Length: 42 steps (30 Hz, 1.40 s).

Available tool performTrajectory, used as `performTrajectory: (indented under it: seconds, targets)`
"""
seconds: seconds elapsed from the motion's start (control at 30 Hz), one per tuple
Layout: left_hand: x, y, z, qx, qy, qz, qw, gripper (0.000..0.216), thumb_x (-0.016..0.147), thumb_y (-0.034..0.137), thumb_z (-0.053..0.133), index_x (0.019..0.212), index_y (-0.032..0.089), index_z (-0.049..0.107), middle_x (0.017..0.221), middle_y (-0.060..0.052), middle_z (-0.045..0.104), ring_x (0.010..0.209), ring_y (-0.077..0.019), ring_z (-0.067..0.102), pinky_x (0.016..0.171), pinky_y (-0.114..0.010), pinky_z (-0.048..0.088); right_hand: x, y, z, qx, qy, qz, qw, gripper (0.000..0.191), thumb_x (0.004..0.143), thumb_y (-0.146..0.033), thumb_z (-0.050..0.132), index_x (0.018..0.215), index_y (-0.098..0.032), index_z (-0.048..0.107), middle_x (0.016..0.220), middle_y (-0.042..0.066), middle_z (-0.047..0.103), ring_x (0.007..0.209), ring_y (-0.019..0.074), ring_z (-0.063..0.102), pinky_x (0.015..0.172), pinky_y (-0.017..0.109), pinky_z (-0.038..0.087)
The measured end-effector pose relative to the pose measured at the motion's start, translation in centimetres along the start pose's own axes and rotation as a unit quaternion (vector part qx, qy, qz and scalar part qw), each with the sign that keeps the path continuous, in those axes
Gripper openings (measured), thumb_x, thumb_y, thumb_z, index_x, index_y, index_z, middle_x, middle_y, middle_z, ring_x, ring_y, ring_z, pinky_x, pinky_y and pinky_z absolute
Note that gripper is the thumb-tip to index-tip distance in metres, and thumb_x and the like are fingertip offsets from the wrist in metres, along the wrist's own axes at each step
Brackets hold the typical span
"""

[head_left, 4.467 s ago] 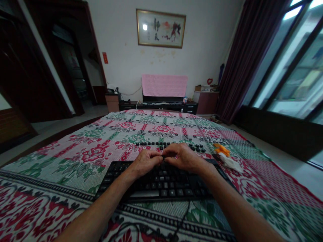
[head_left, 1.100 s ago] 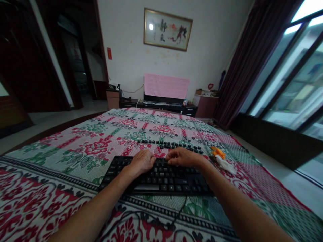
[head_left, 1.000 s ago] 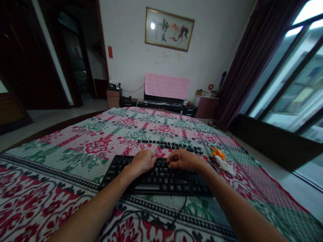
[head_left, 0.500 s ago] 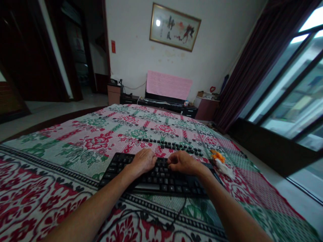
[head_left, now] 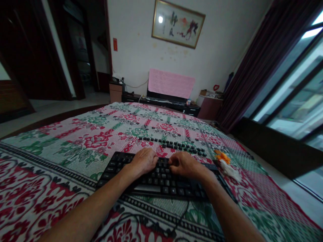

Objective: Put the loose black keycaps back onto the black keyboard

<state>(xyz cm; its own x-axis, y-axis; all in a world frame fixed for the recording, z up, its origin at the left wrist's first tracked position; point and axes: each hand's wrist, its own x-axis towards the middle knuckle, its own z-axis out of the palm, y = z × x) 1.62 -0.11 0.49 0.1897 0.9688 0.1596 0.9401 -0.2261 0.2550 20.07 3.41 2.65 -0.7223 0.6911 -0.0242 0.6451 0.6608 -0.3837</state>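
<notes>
1. One black keyboard (head_left: 165,183) was laid flat on one patterned cloth (head_left: 98,139), in the near middle of the scene. Its long axis was turned left to right, and its one long pale bar (head_left: 146,188) was set along the near edge.
2. Two bare hands were held over the keyboard's far half, with a gap left between them.
3. The left hand (head_left: 145,160) was curled, its fingers drawn inward; whether anything was clamped in them could not be told.
4. The right hand (head_left: 186,164) was bent with thumb and forefinger brought near each other; whether a thing was pinched there could not be told.
5. Loose black keycaps (head_left: 169,146) were lined up beyond the far edge in at least two rows, run left to right; an exact count was prevented by their small size.
6. One dark cable (head_left: 186,212) was seen at the near side, curved nearer across the cloth.
7. One orange item (head_left: 222,157) and one white item (head_left: 230,170) were placed together, just right of the keyboard's far right corner.
</notes>
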Motion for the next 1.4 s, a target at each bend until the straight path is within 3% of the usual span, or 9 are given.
performTrajectory:
  seconds: [0.37,0.63,0.87,1.0,1.13,1.23,1.4]
  targets:
    - [0.1,0.1,0.0,0.001,-0.012,-0.013,1.000,0.030,0.074,0.029,0.034,0.065,0.017,0.060,0.064,-0.005,0.059,0.064,-0.0146,0.053,0.062,-0.025,0.037,0.7,1.1,-0.3,0.064,-0.021,0.007,0.998,0.019,0.066,-0.026,0.045,0.064,-0.013,0.059,0.057,-0.002,0.053,0.051,0.0071,0.042,0.046,0.017,0.030]
    - [0.2,0.2,0.1,0.016,-0.016,-0.024,0.999,0.031,0.073,0.030,0.034,0.064,0.017,0.061,0.065,-0.006,0.059,0.065,-0.0151,0.053,0.061,-0.025,0.037,1.9,0.0,-1.3,0.018,-0.106,0.075,0.991,0.014,0.062,-0.022,0.047,0.059,-0.013,0.058,0.050,-0.001,0.052,0.045,0.0065,0.041,0.043,0.017,0.029]
    - [0.0,0.2,-0.3,0.002,-0.014,-0.002,1.000,0.031,0.074,0.028,0.033,0.063,0.018,0.060,0.066,-0.005,0.060,0.067,-0.0143,0.054,0.064,-0.024,0.037,1.5,0.6,-1.6,0.082,-0.101,0.016,0.991,0.023,0.069,-0.027,0.042,0.067,-0.012,0.058,0.054,0.000,0.055,0.049,0.0079,0.048,0.045,0.017,0.034]
    - [0.0,0.1,-0.1,-0.001,-0.002,-0.016,1.000,0.031,0.074,0.030,0.033,0.066,0.017,0.060,0.071,-0.006,0.060,0.070,-0.0152,0.054,0.065,-0.025,0.038,3.5,1.3,-1.7,-0.003,0.020,0.002,1.000,0.024,0.072,-0.027,0.041,0.077,-0.014,0.061,0.065,0.001,0.059,0.059,0.0101,0.051,0.053,0.019,0.036]
    - [0.1,0.0,0.2,0.010,0.001,-0.019,1.000,0.032,0.075,0.030,0.032,0.068,0.017,0.060,0.074,-0.007,0.060,0.073,-0.0162,0.054,0.068,-0.026,0.039,6.5,2.1,-1.1,-0.170,0.121,0.016,0.978,0.023,0.067,-0.021,0.049,0.086,-0.019,0.061,0.083,0.004,0.059,0.076,0.0145,0.050,0.067,0.023,0.035]
    - [0.2,0.0,0.3,0.018,-0.001,-0.022,1.000,0.032,0.075,0.030,0.032,0.067,0.016,0.060,0.074,-0.008,0.060,0.073,-0.0174,0.055,0.068,-0.027,0.040,7.8,2.6,-0.3,-0.232,0.119,-0.013,0.965,0.025,0.067,-0.022,0.049,0.090,-0.024,0.060,0.092,0.004,0.056,0.084,0.0160,0.049,0.072,0.025,0.034]
    - [0.1,0.0,0.3,0.026,-0.001,-0.029,0.999,0.031,0.074,0.030,0.032,0.069,0.016,0.059,0.075,-0.008,0.060,0.074,-0.0174,0.055,0.068,-0.026,0.040,8.6,2.8,0.3,-0.293,0.076,-0.007,0.953,0.024,0.069,-0.025,0.048,0.090,-0.027,0.060,0.089,0.004,0.058,0.085,0.0195,0.049,0.073,0.030,0.032]
